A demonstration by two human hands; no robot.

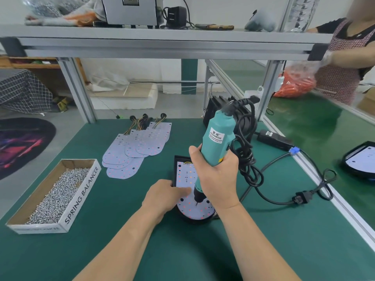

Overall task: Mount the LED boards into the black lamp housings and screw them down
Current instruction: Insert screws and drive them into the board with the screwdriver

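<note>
Judging from the green bench mat [125, 236], where a fanned pile of loose white LED boards [129, 151] waits, most of the job lies ahead. 1 white LED board [185, 175] sits in the black lamp housing [194, 221] before you. Your right hand [215, 171] grips the teal electric screwdriver [217, 136] upright, with its bit at the board's near end. Your left hand [164, 195] presses the board with flat fingers.

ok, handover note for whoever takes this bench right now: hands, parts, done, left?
Left hand presses the LED board flat in the black housing.
Right hand grips the electric screwdriver, bit down on the board's rounded end.
Spare boards lie fanned behind, the screw box is at left, and more housings stand at the back.
Done: board seated; screw count cannot be told.
Left: finish this board's screws, then mount the spare boards.
</note>
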